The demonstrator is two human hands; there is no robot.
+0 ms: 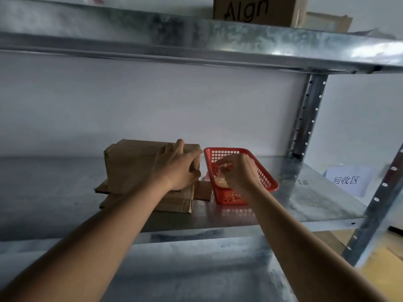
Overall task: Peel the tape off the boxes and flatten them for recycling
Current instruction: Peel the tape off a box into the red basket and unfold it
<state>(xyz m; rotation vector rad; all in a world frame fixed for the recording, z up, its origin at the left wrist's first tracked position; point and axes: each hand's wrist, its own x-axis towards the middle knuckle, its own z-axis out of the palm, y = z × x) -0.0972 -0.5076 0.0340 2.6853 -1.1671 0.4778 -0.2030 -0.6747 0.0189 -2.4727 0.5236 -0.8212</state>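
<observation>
Resting on a cardboard box (130, 166) on the metal shelf (305, 192), the left hand (176, 168) lies open — the right hand (237, 171) pinches crumpled clear tape (220, 180) over a red basket (266, 179).

Storage or stockroom area, probably within a warehouse or back office. Indicators: a galvanized steel shelf (305, 192) under both hands, carried on a perforated upright (305, 118) beyond the right hand (236, 171); a cardboard carton (255, 9) on the tier above; a paper label (346, 180) with printed characters to the right of the right hand, apparently marking a zone.
</observation>
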